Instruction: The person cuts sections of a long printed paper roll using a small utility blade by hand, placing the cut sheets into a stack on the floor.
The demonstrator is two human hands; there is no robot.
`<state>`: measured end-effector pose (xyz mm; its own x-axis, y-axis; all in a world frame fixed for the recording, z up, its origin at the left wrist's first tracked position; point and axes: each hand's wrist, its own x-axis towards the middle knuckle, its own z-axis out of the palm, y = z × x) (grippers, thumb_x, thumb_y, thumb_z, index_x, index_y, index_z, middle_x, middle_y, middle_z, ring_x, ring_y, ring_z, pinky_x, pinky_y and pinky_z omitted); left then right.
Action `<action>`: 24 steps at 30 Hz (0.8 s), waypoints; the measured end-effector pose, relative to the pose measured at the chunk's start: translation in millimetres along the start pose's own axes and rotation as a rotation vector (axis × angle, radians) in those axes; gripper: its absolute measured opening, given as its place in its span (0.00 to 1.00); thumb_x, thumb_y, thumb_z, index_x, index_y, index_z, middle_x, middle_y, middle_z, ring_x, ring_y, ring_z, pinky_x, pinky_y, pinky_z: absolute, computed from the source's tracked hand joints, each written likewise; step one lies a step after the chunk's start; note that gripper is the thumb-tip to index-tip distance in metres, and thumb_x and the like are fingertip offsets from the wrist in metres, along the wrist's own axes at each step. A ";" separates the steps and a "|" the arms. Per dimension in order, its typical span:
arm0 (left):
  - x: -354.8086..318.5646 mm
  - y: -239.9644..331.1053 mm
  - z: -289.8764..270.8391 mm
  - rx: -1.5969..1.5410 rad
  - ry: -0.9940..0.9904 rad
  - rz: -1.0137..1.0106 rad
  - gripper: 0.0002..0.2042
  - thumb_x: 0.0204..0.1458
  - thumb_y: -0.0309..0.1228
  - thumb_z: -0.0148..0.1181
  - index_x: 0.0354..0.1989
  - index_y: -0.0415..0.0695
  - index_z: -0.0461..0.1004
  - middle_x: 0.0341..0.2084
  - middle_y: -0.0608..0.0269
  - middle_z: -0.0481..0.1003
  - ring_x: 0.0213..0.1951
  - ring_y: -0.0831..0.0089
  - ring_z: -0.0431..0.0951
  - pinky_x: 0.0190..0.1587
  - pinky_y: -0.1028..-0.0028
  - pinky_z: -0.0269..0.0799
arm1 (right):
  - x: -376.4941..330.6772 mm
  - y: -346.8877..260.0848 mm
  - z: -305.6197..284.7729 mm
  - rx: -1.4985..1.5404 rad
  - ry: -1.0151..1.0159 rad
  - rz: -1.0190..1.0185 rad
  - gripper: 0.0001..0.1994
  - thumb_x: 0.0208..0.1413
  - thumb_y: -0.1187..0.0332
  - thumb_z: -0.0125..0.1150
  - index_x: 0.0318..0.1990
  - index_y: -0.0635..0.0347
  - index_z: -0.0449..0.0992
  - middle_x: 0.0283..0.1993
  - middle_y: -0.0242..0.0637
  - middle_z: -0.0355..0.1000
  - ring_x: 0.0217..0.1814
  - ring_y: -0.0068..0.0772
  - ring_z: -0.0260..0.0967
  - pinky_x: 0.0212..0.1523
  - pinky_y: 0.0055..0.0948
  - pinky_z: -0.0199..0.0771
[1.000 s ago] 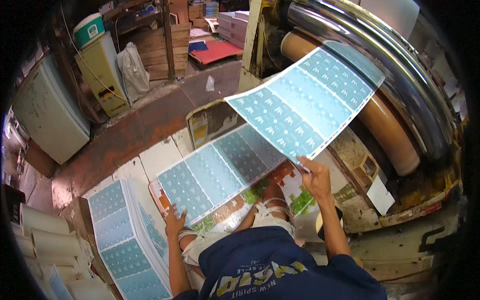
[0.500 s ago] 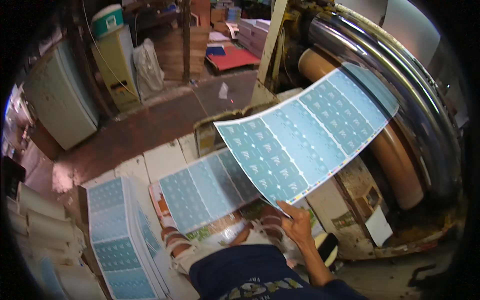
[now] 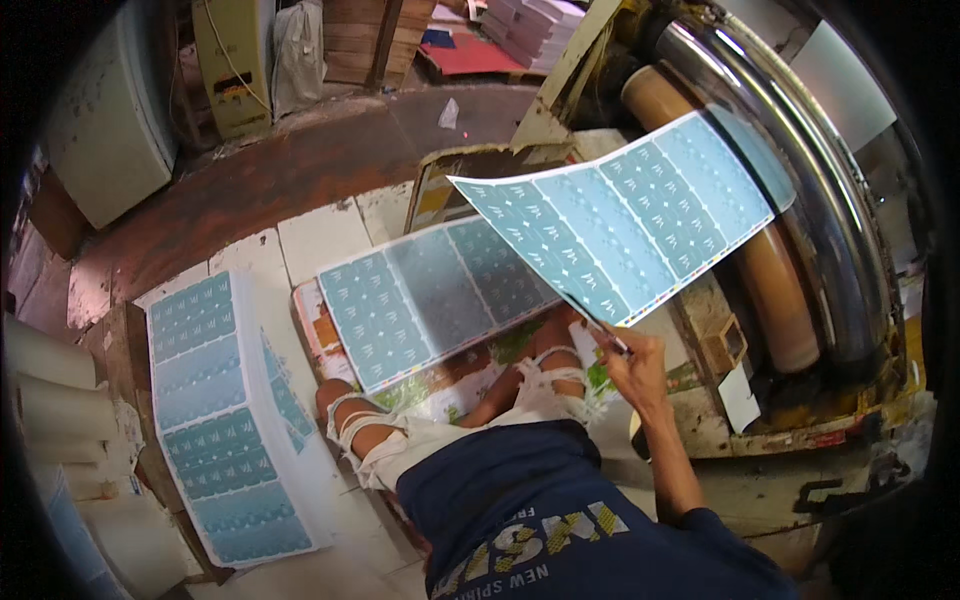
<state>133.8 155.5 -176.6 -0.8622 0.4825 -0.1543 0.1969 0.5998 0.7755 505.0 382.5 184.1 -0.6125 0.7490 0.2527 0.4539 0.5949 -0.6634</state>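
Observation:
A long printed sheet in teal and pale blue (image 3: 640, 215) slopes down from the rollers, its far end at a chrome roller (image 3: 800, 110). My right hand (image 3: 637, 370) is closed around a thin, dark, knife-like tool (image 3: 612, 338), whose exact kind I cannot make out. The tool's tip touches or lies just under the sheet's near corner. Below this sheet, similar printed sheets (image 3: 385, 310) lie flat in front of my knees, partly covered by it. My left hand does not show.
A tall stack of printed sheets (image 3: 205, 385) stands at the left, beside pale rolls (image 3: 60, 410). An orange-brown roller (image 3: 785, 310) sits below the chrome one in the machine at the right. A wooden frame edge (image 3: 425, 190) rises behind the flat sheets.
The whole view has shifted, so most things sit higher in the picture. My right hand still holds the tool at the sheet's near corner. The sheet still reaches the rollers.

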 end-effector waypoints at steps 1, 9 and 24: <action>-7.2 0.4 0.0 -0.004 -0.021 -0.005 0.18 0.44 0.45 0.66 0.30 0.40 0.76 0.22 0.56 0.75 0.28 0.63 0.76 0.33 0.62 0.73 | 4.0 -10.6 -5.8 -0.044 -0.035 0.059 0.13 0.50 0.77 0.58 0.43 0.61 0.81 0.35 0.51 0.78 0.31 0.36 0.78 0.33 0.29 0.75; -55.0 5.9 -14.9 -0.113 -0.094 -0.057 0.19 0.45 0.44 0.65 0.34 0.40 0.74 0.25 0.56 0.74 0.31 0.63 0.76 0.36 0.62 0.72 | -3.0 -7.0 -21.5 0.019 -0.072 0.004 0.18 0.44 0.81 0.54 0.45 0.64 0.80 0.40 0.51 0.78 0.36 0.35 0.79 0.39 0.27 0.76; -148.4 80.5 -68.1 -0.653 -0.172 -0.253 0.21 0.47 0.43 0.65 0.41 0.39 0.71 0.32 0.56 0.74 0.38 0.62 0.74 0.41 0.62 0.70 | 10.2 -2.2 -35.3 0.132 -0.121 -0.071 0.17 0.45 0.79 0.57 0.45 0.63 0.80 0.39 0.51 0.78 0.33 0.37 0.80 0.35 0.29 0.78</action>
<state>245.8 88.8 -49.6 -0.7484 0.5050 -0.4299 -0.3646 0.2282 0.9028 520.7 399.2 213.1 -0.7167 0.6614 0.2211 0.3228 0.5956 -0.7355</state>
